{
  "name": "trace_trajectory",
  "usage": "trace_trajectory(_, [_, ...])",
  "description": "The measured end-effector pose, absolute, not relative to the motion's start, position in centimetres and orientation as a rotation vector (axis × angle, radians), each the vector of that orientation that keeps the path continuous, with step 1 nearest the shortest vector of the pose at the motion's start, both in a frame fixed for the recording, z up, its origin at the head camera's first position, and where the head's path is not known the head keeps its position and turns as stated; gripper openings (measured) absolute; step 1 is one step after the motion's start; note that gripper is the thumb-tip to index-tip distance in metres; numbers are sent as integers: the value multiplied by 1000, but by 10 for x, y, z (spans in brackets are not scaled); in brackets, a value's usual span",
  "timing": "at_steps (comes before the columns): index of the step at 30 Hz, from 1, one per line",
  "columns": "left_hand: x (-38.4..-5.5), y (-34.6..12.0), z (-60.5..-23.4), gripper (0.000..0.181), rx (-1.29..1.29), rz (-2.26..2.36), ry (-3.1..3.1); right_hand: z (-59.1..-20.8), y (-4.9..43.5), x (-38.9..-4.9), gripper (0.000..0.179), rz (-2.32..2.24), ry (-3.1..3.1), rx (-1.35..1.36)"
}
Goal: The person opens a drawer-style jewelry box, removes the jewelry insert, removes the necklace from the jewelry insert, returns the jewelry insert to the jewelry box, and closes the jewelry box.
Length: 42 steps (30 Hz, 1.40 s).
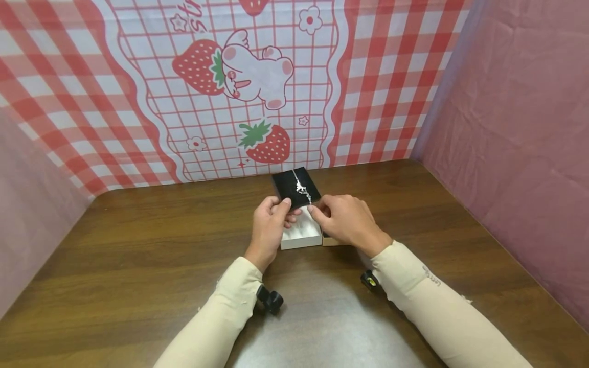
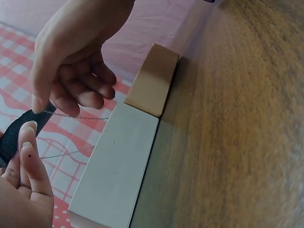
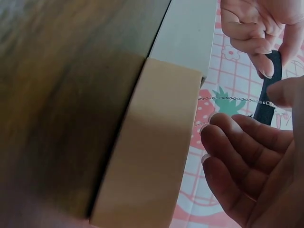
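In the head view, my left hand (image 1: 270, 225) holds a thin black jewelry pad (image 1: 287, 186) by its near left corner, thumb on top. A silver necklace (image 1: 301, 188) with an ornate pendant lies across the pad. Two strands of its fine chain (image 2: 78, 117) run from the pad toward the white box (image 2: 114, 166) in the left wrist view. My right hand (image 1: 347, 220) is at the pad's near right corner, its thumb tip on the chain at the edge and its other fingers loosely curled (image 3: 237, 152). The white box (image 1: 301, 230) stands open below the pad.
A tan cardboard box (image 3: 147, 137) stands on the wooden table (image 1: 161, 266) against the white box's right side, mostly covered by my right hand from above. A strawberry-print cloth (image 1: 253, 92) hangs behind, with pink cloth (image 1: 520, 128) along the sides.
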State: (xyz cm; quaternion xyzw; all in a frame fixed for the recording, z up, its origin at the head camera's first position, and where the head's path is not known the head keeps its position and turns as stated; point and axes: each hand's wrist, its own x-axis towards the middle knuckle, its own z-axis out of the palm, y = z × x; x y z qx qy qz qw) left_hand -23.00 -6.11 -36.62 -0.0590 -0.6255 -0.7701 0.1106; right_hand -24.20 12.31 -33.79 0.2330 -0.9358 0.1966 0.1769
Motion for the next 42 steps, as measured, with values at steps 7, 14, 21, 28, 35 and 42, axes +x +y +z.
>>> trace_trajectory(7, [-230,-61,-367,8,-170,-2253,-1844,-340,123,-243,28,528,-2572,694])
trace_trajectory(14, [-229,-61,-366,8,-166,-2255,-1852,-341,121,-243,20,497,-2506,737])
trace_trajectory(21, [-228,-60,-366,10,-170,-2263,-1849,-342,122,-242,13,487,-2465,759])
trace_trajectory(28, [-228,-60,-366,8,-163,-2273,-1845,-344,123,-242,9,538,-2406,749])
trace_trajectory(35, [-228,-60,-366,8,-151,-2263,-1849,-345,124,-243,7,617,-2383,708])
trace_trajectory(42, [-229,-61,-368,8,-145,-2249,-1850,-343,125,-243,6,723,-2291,666])
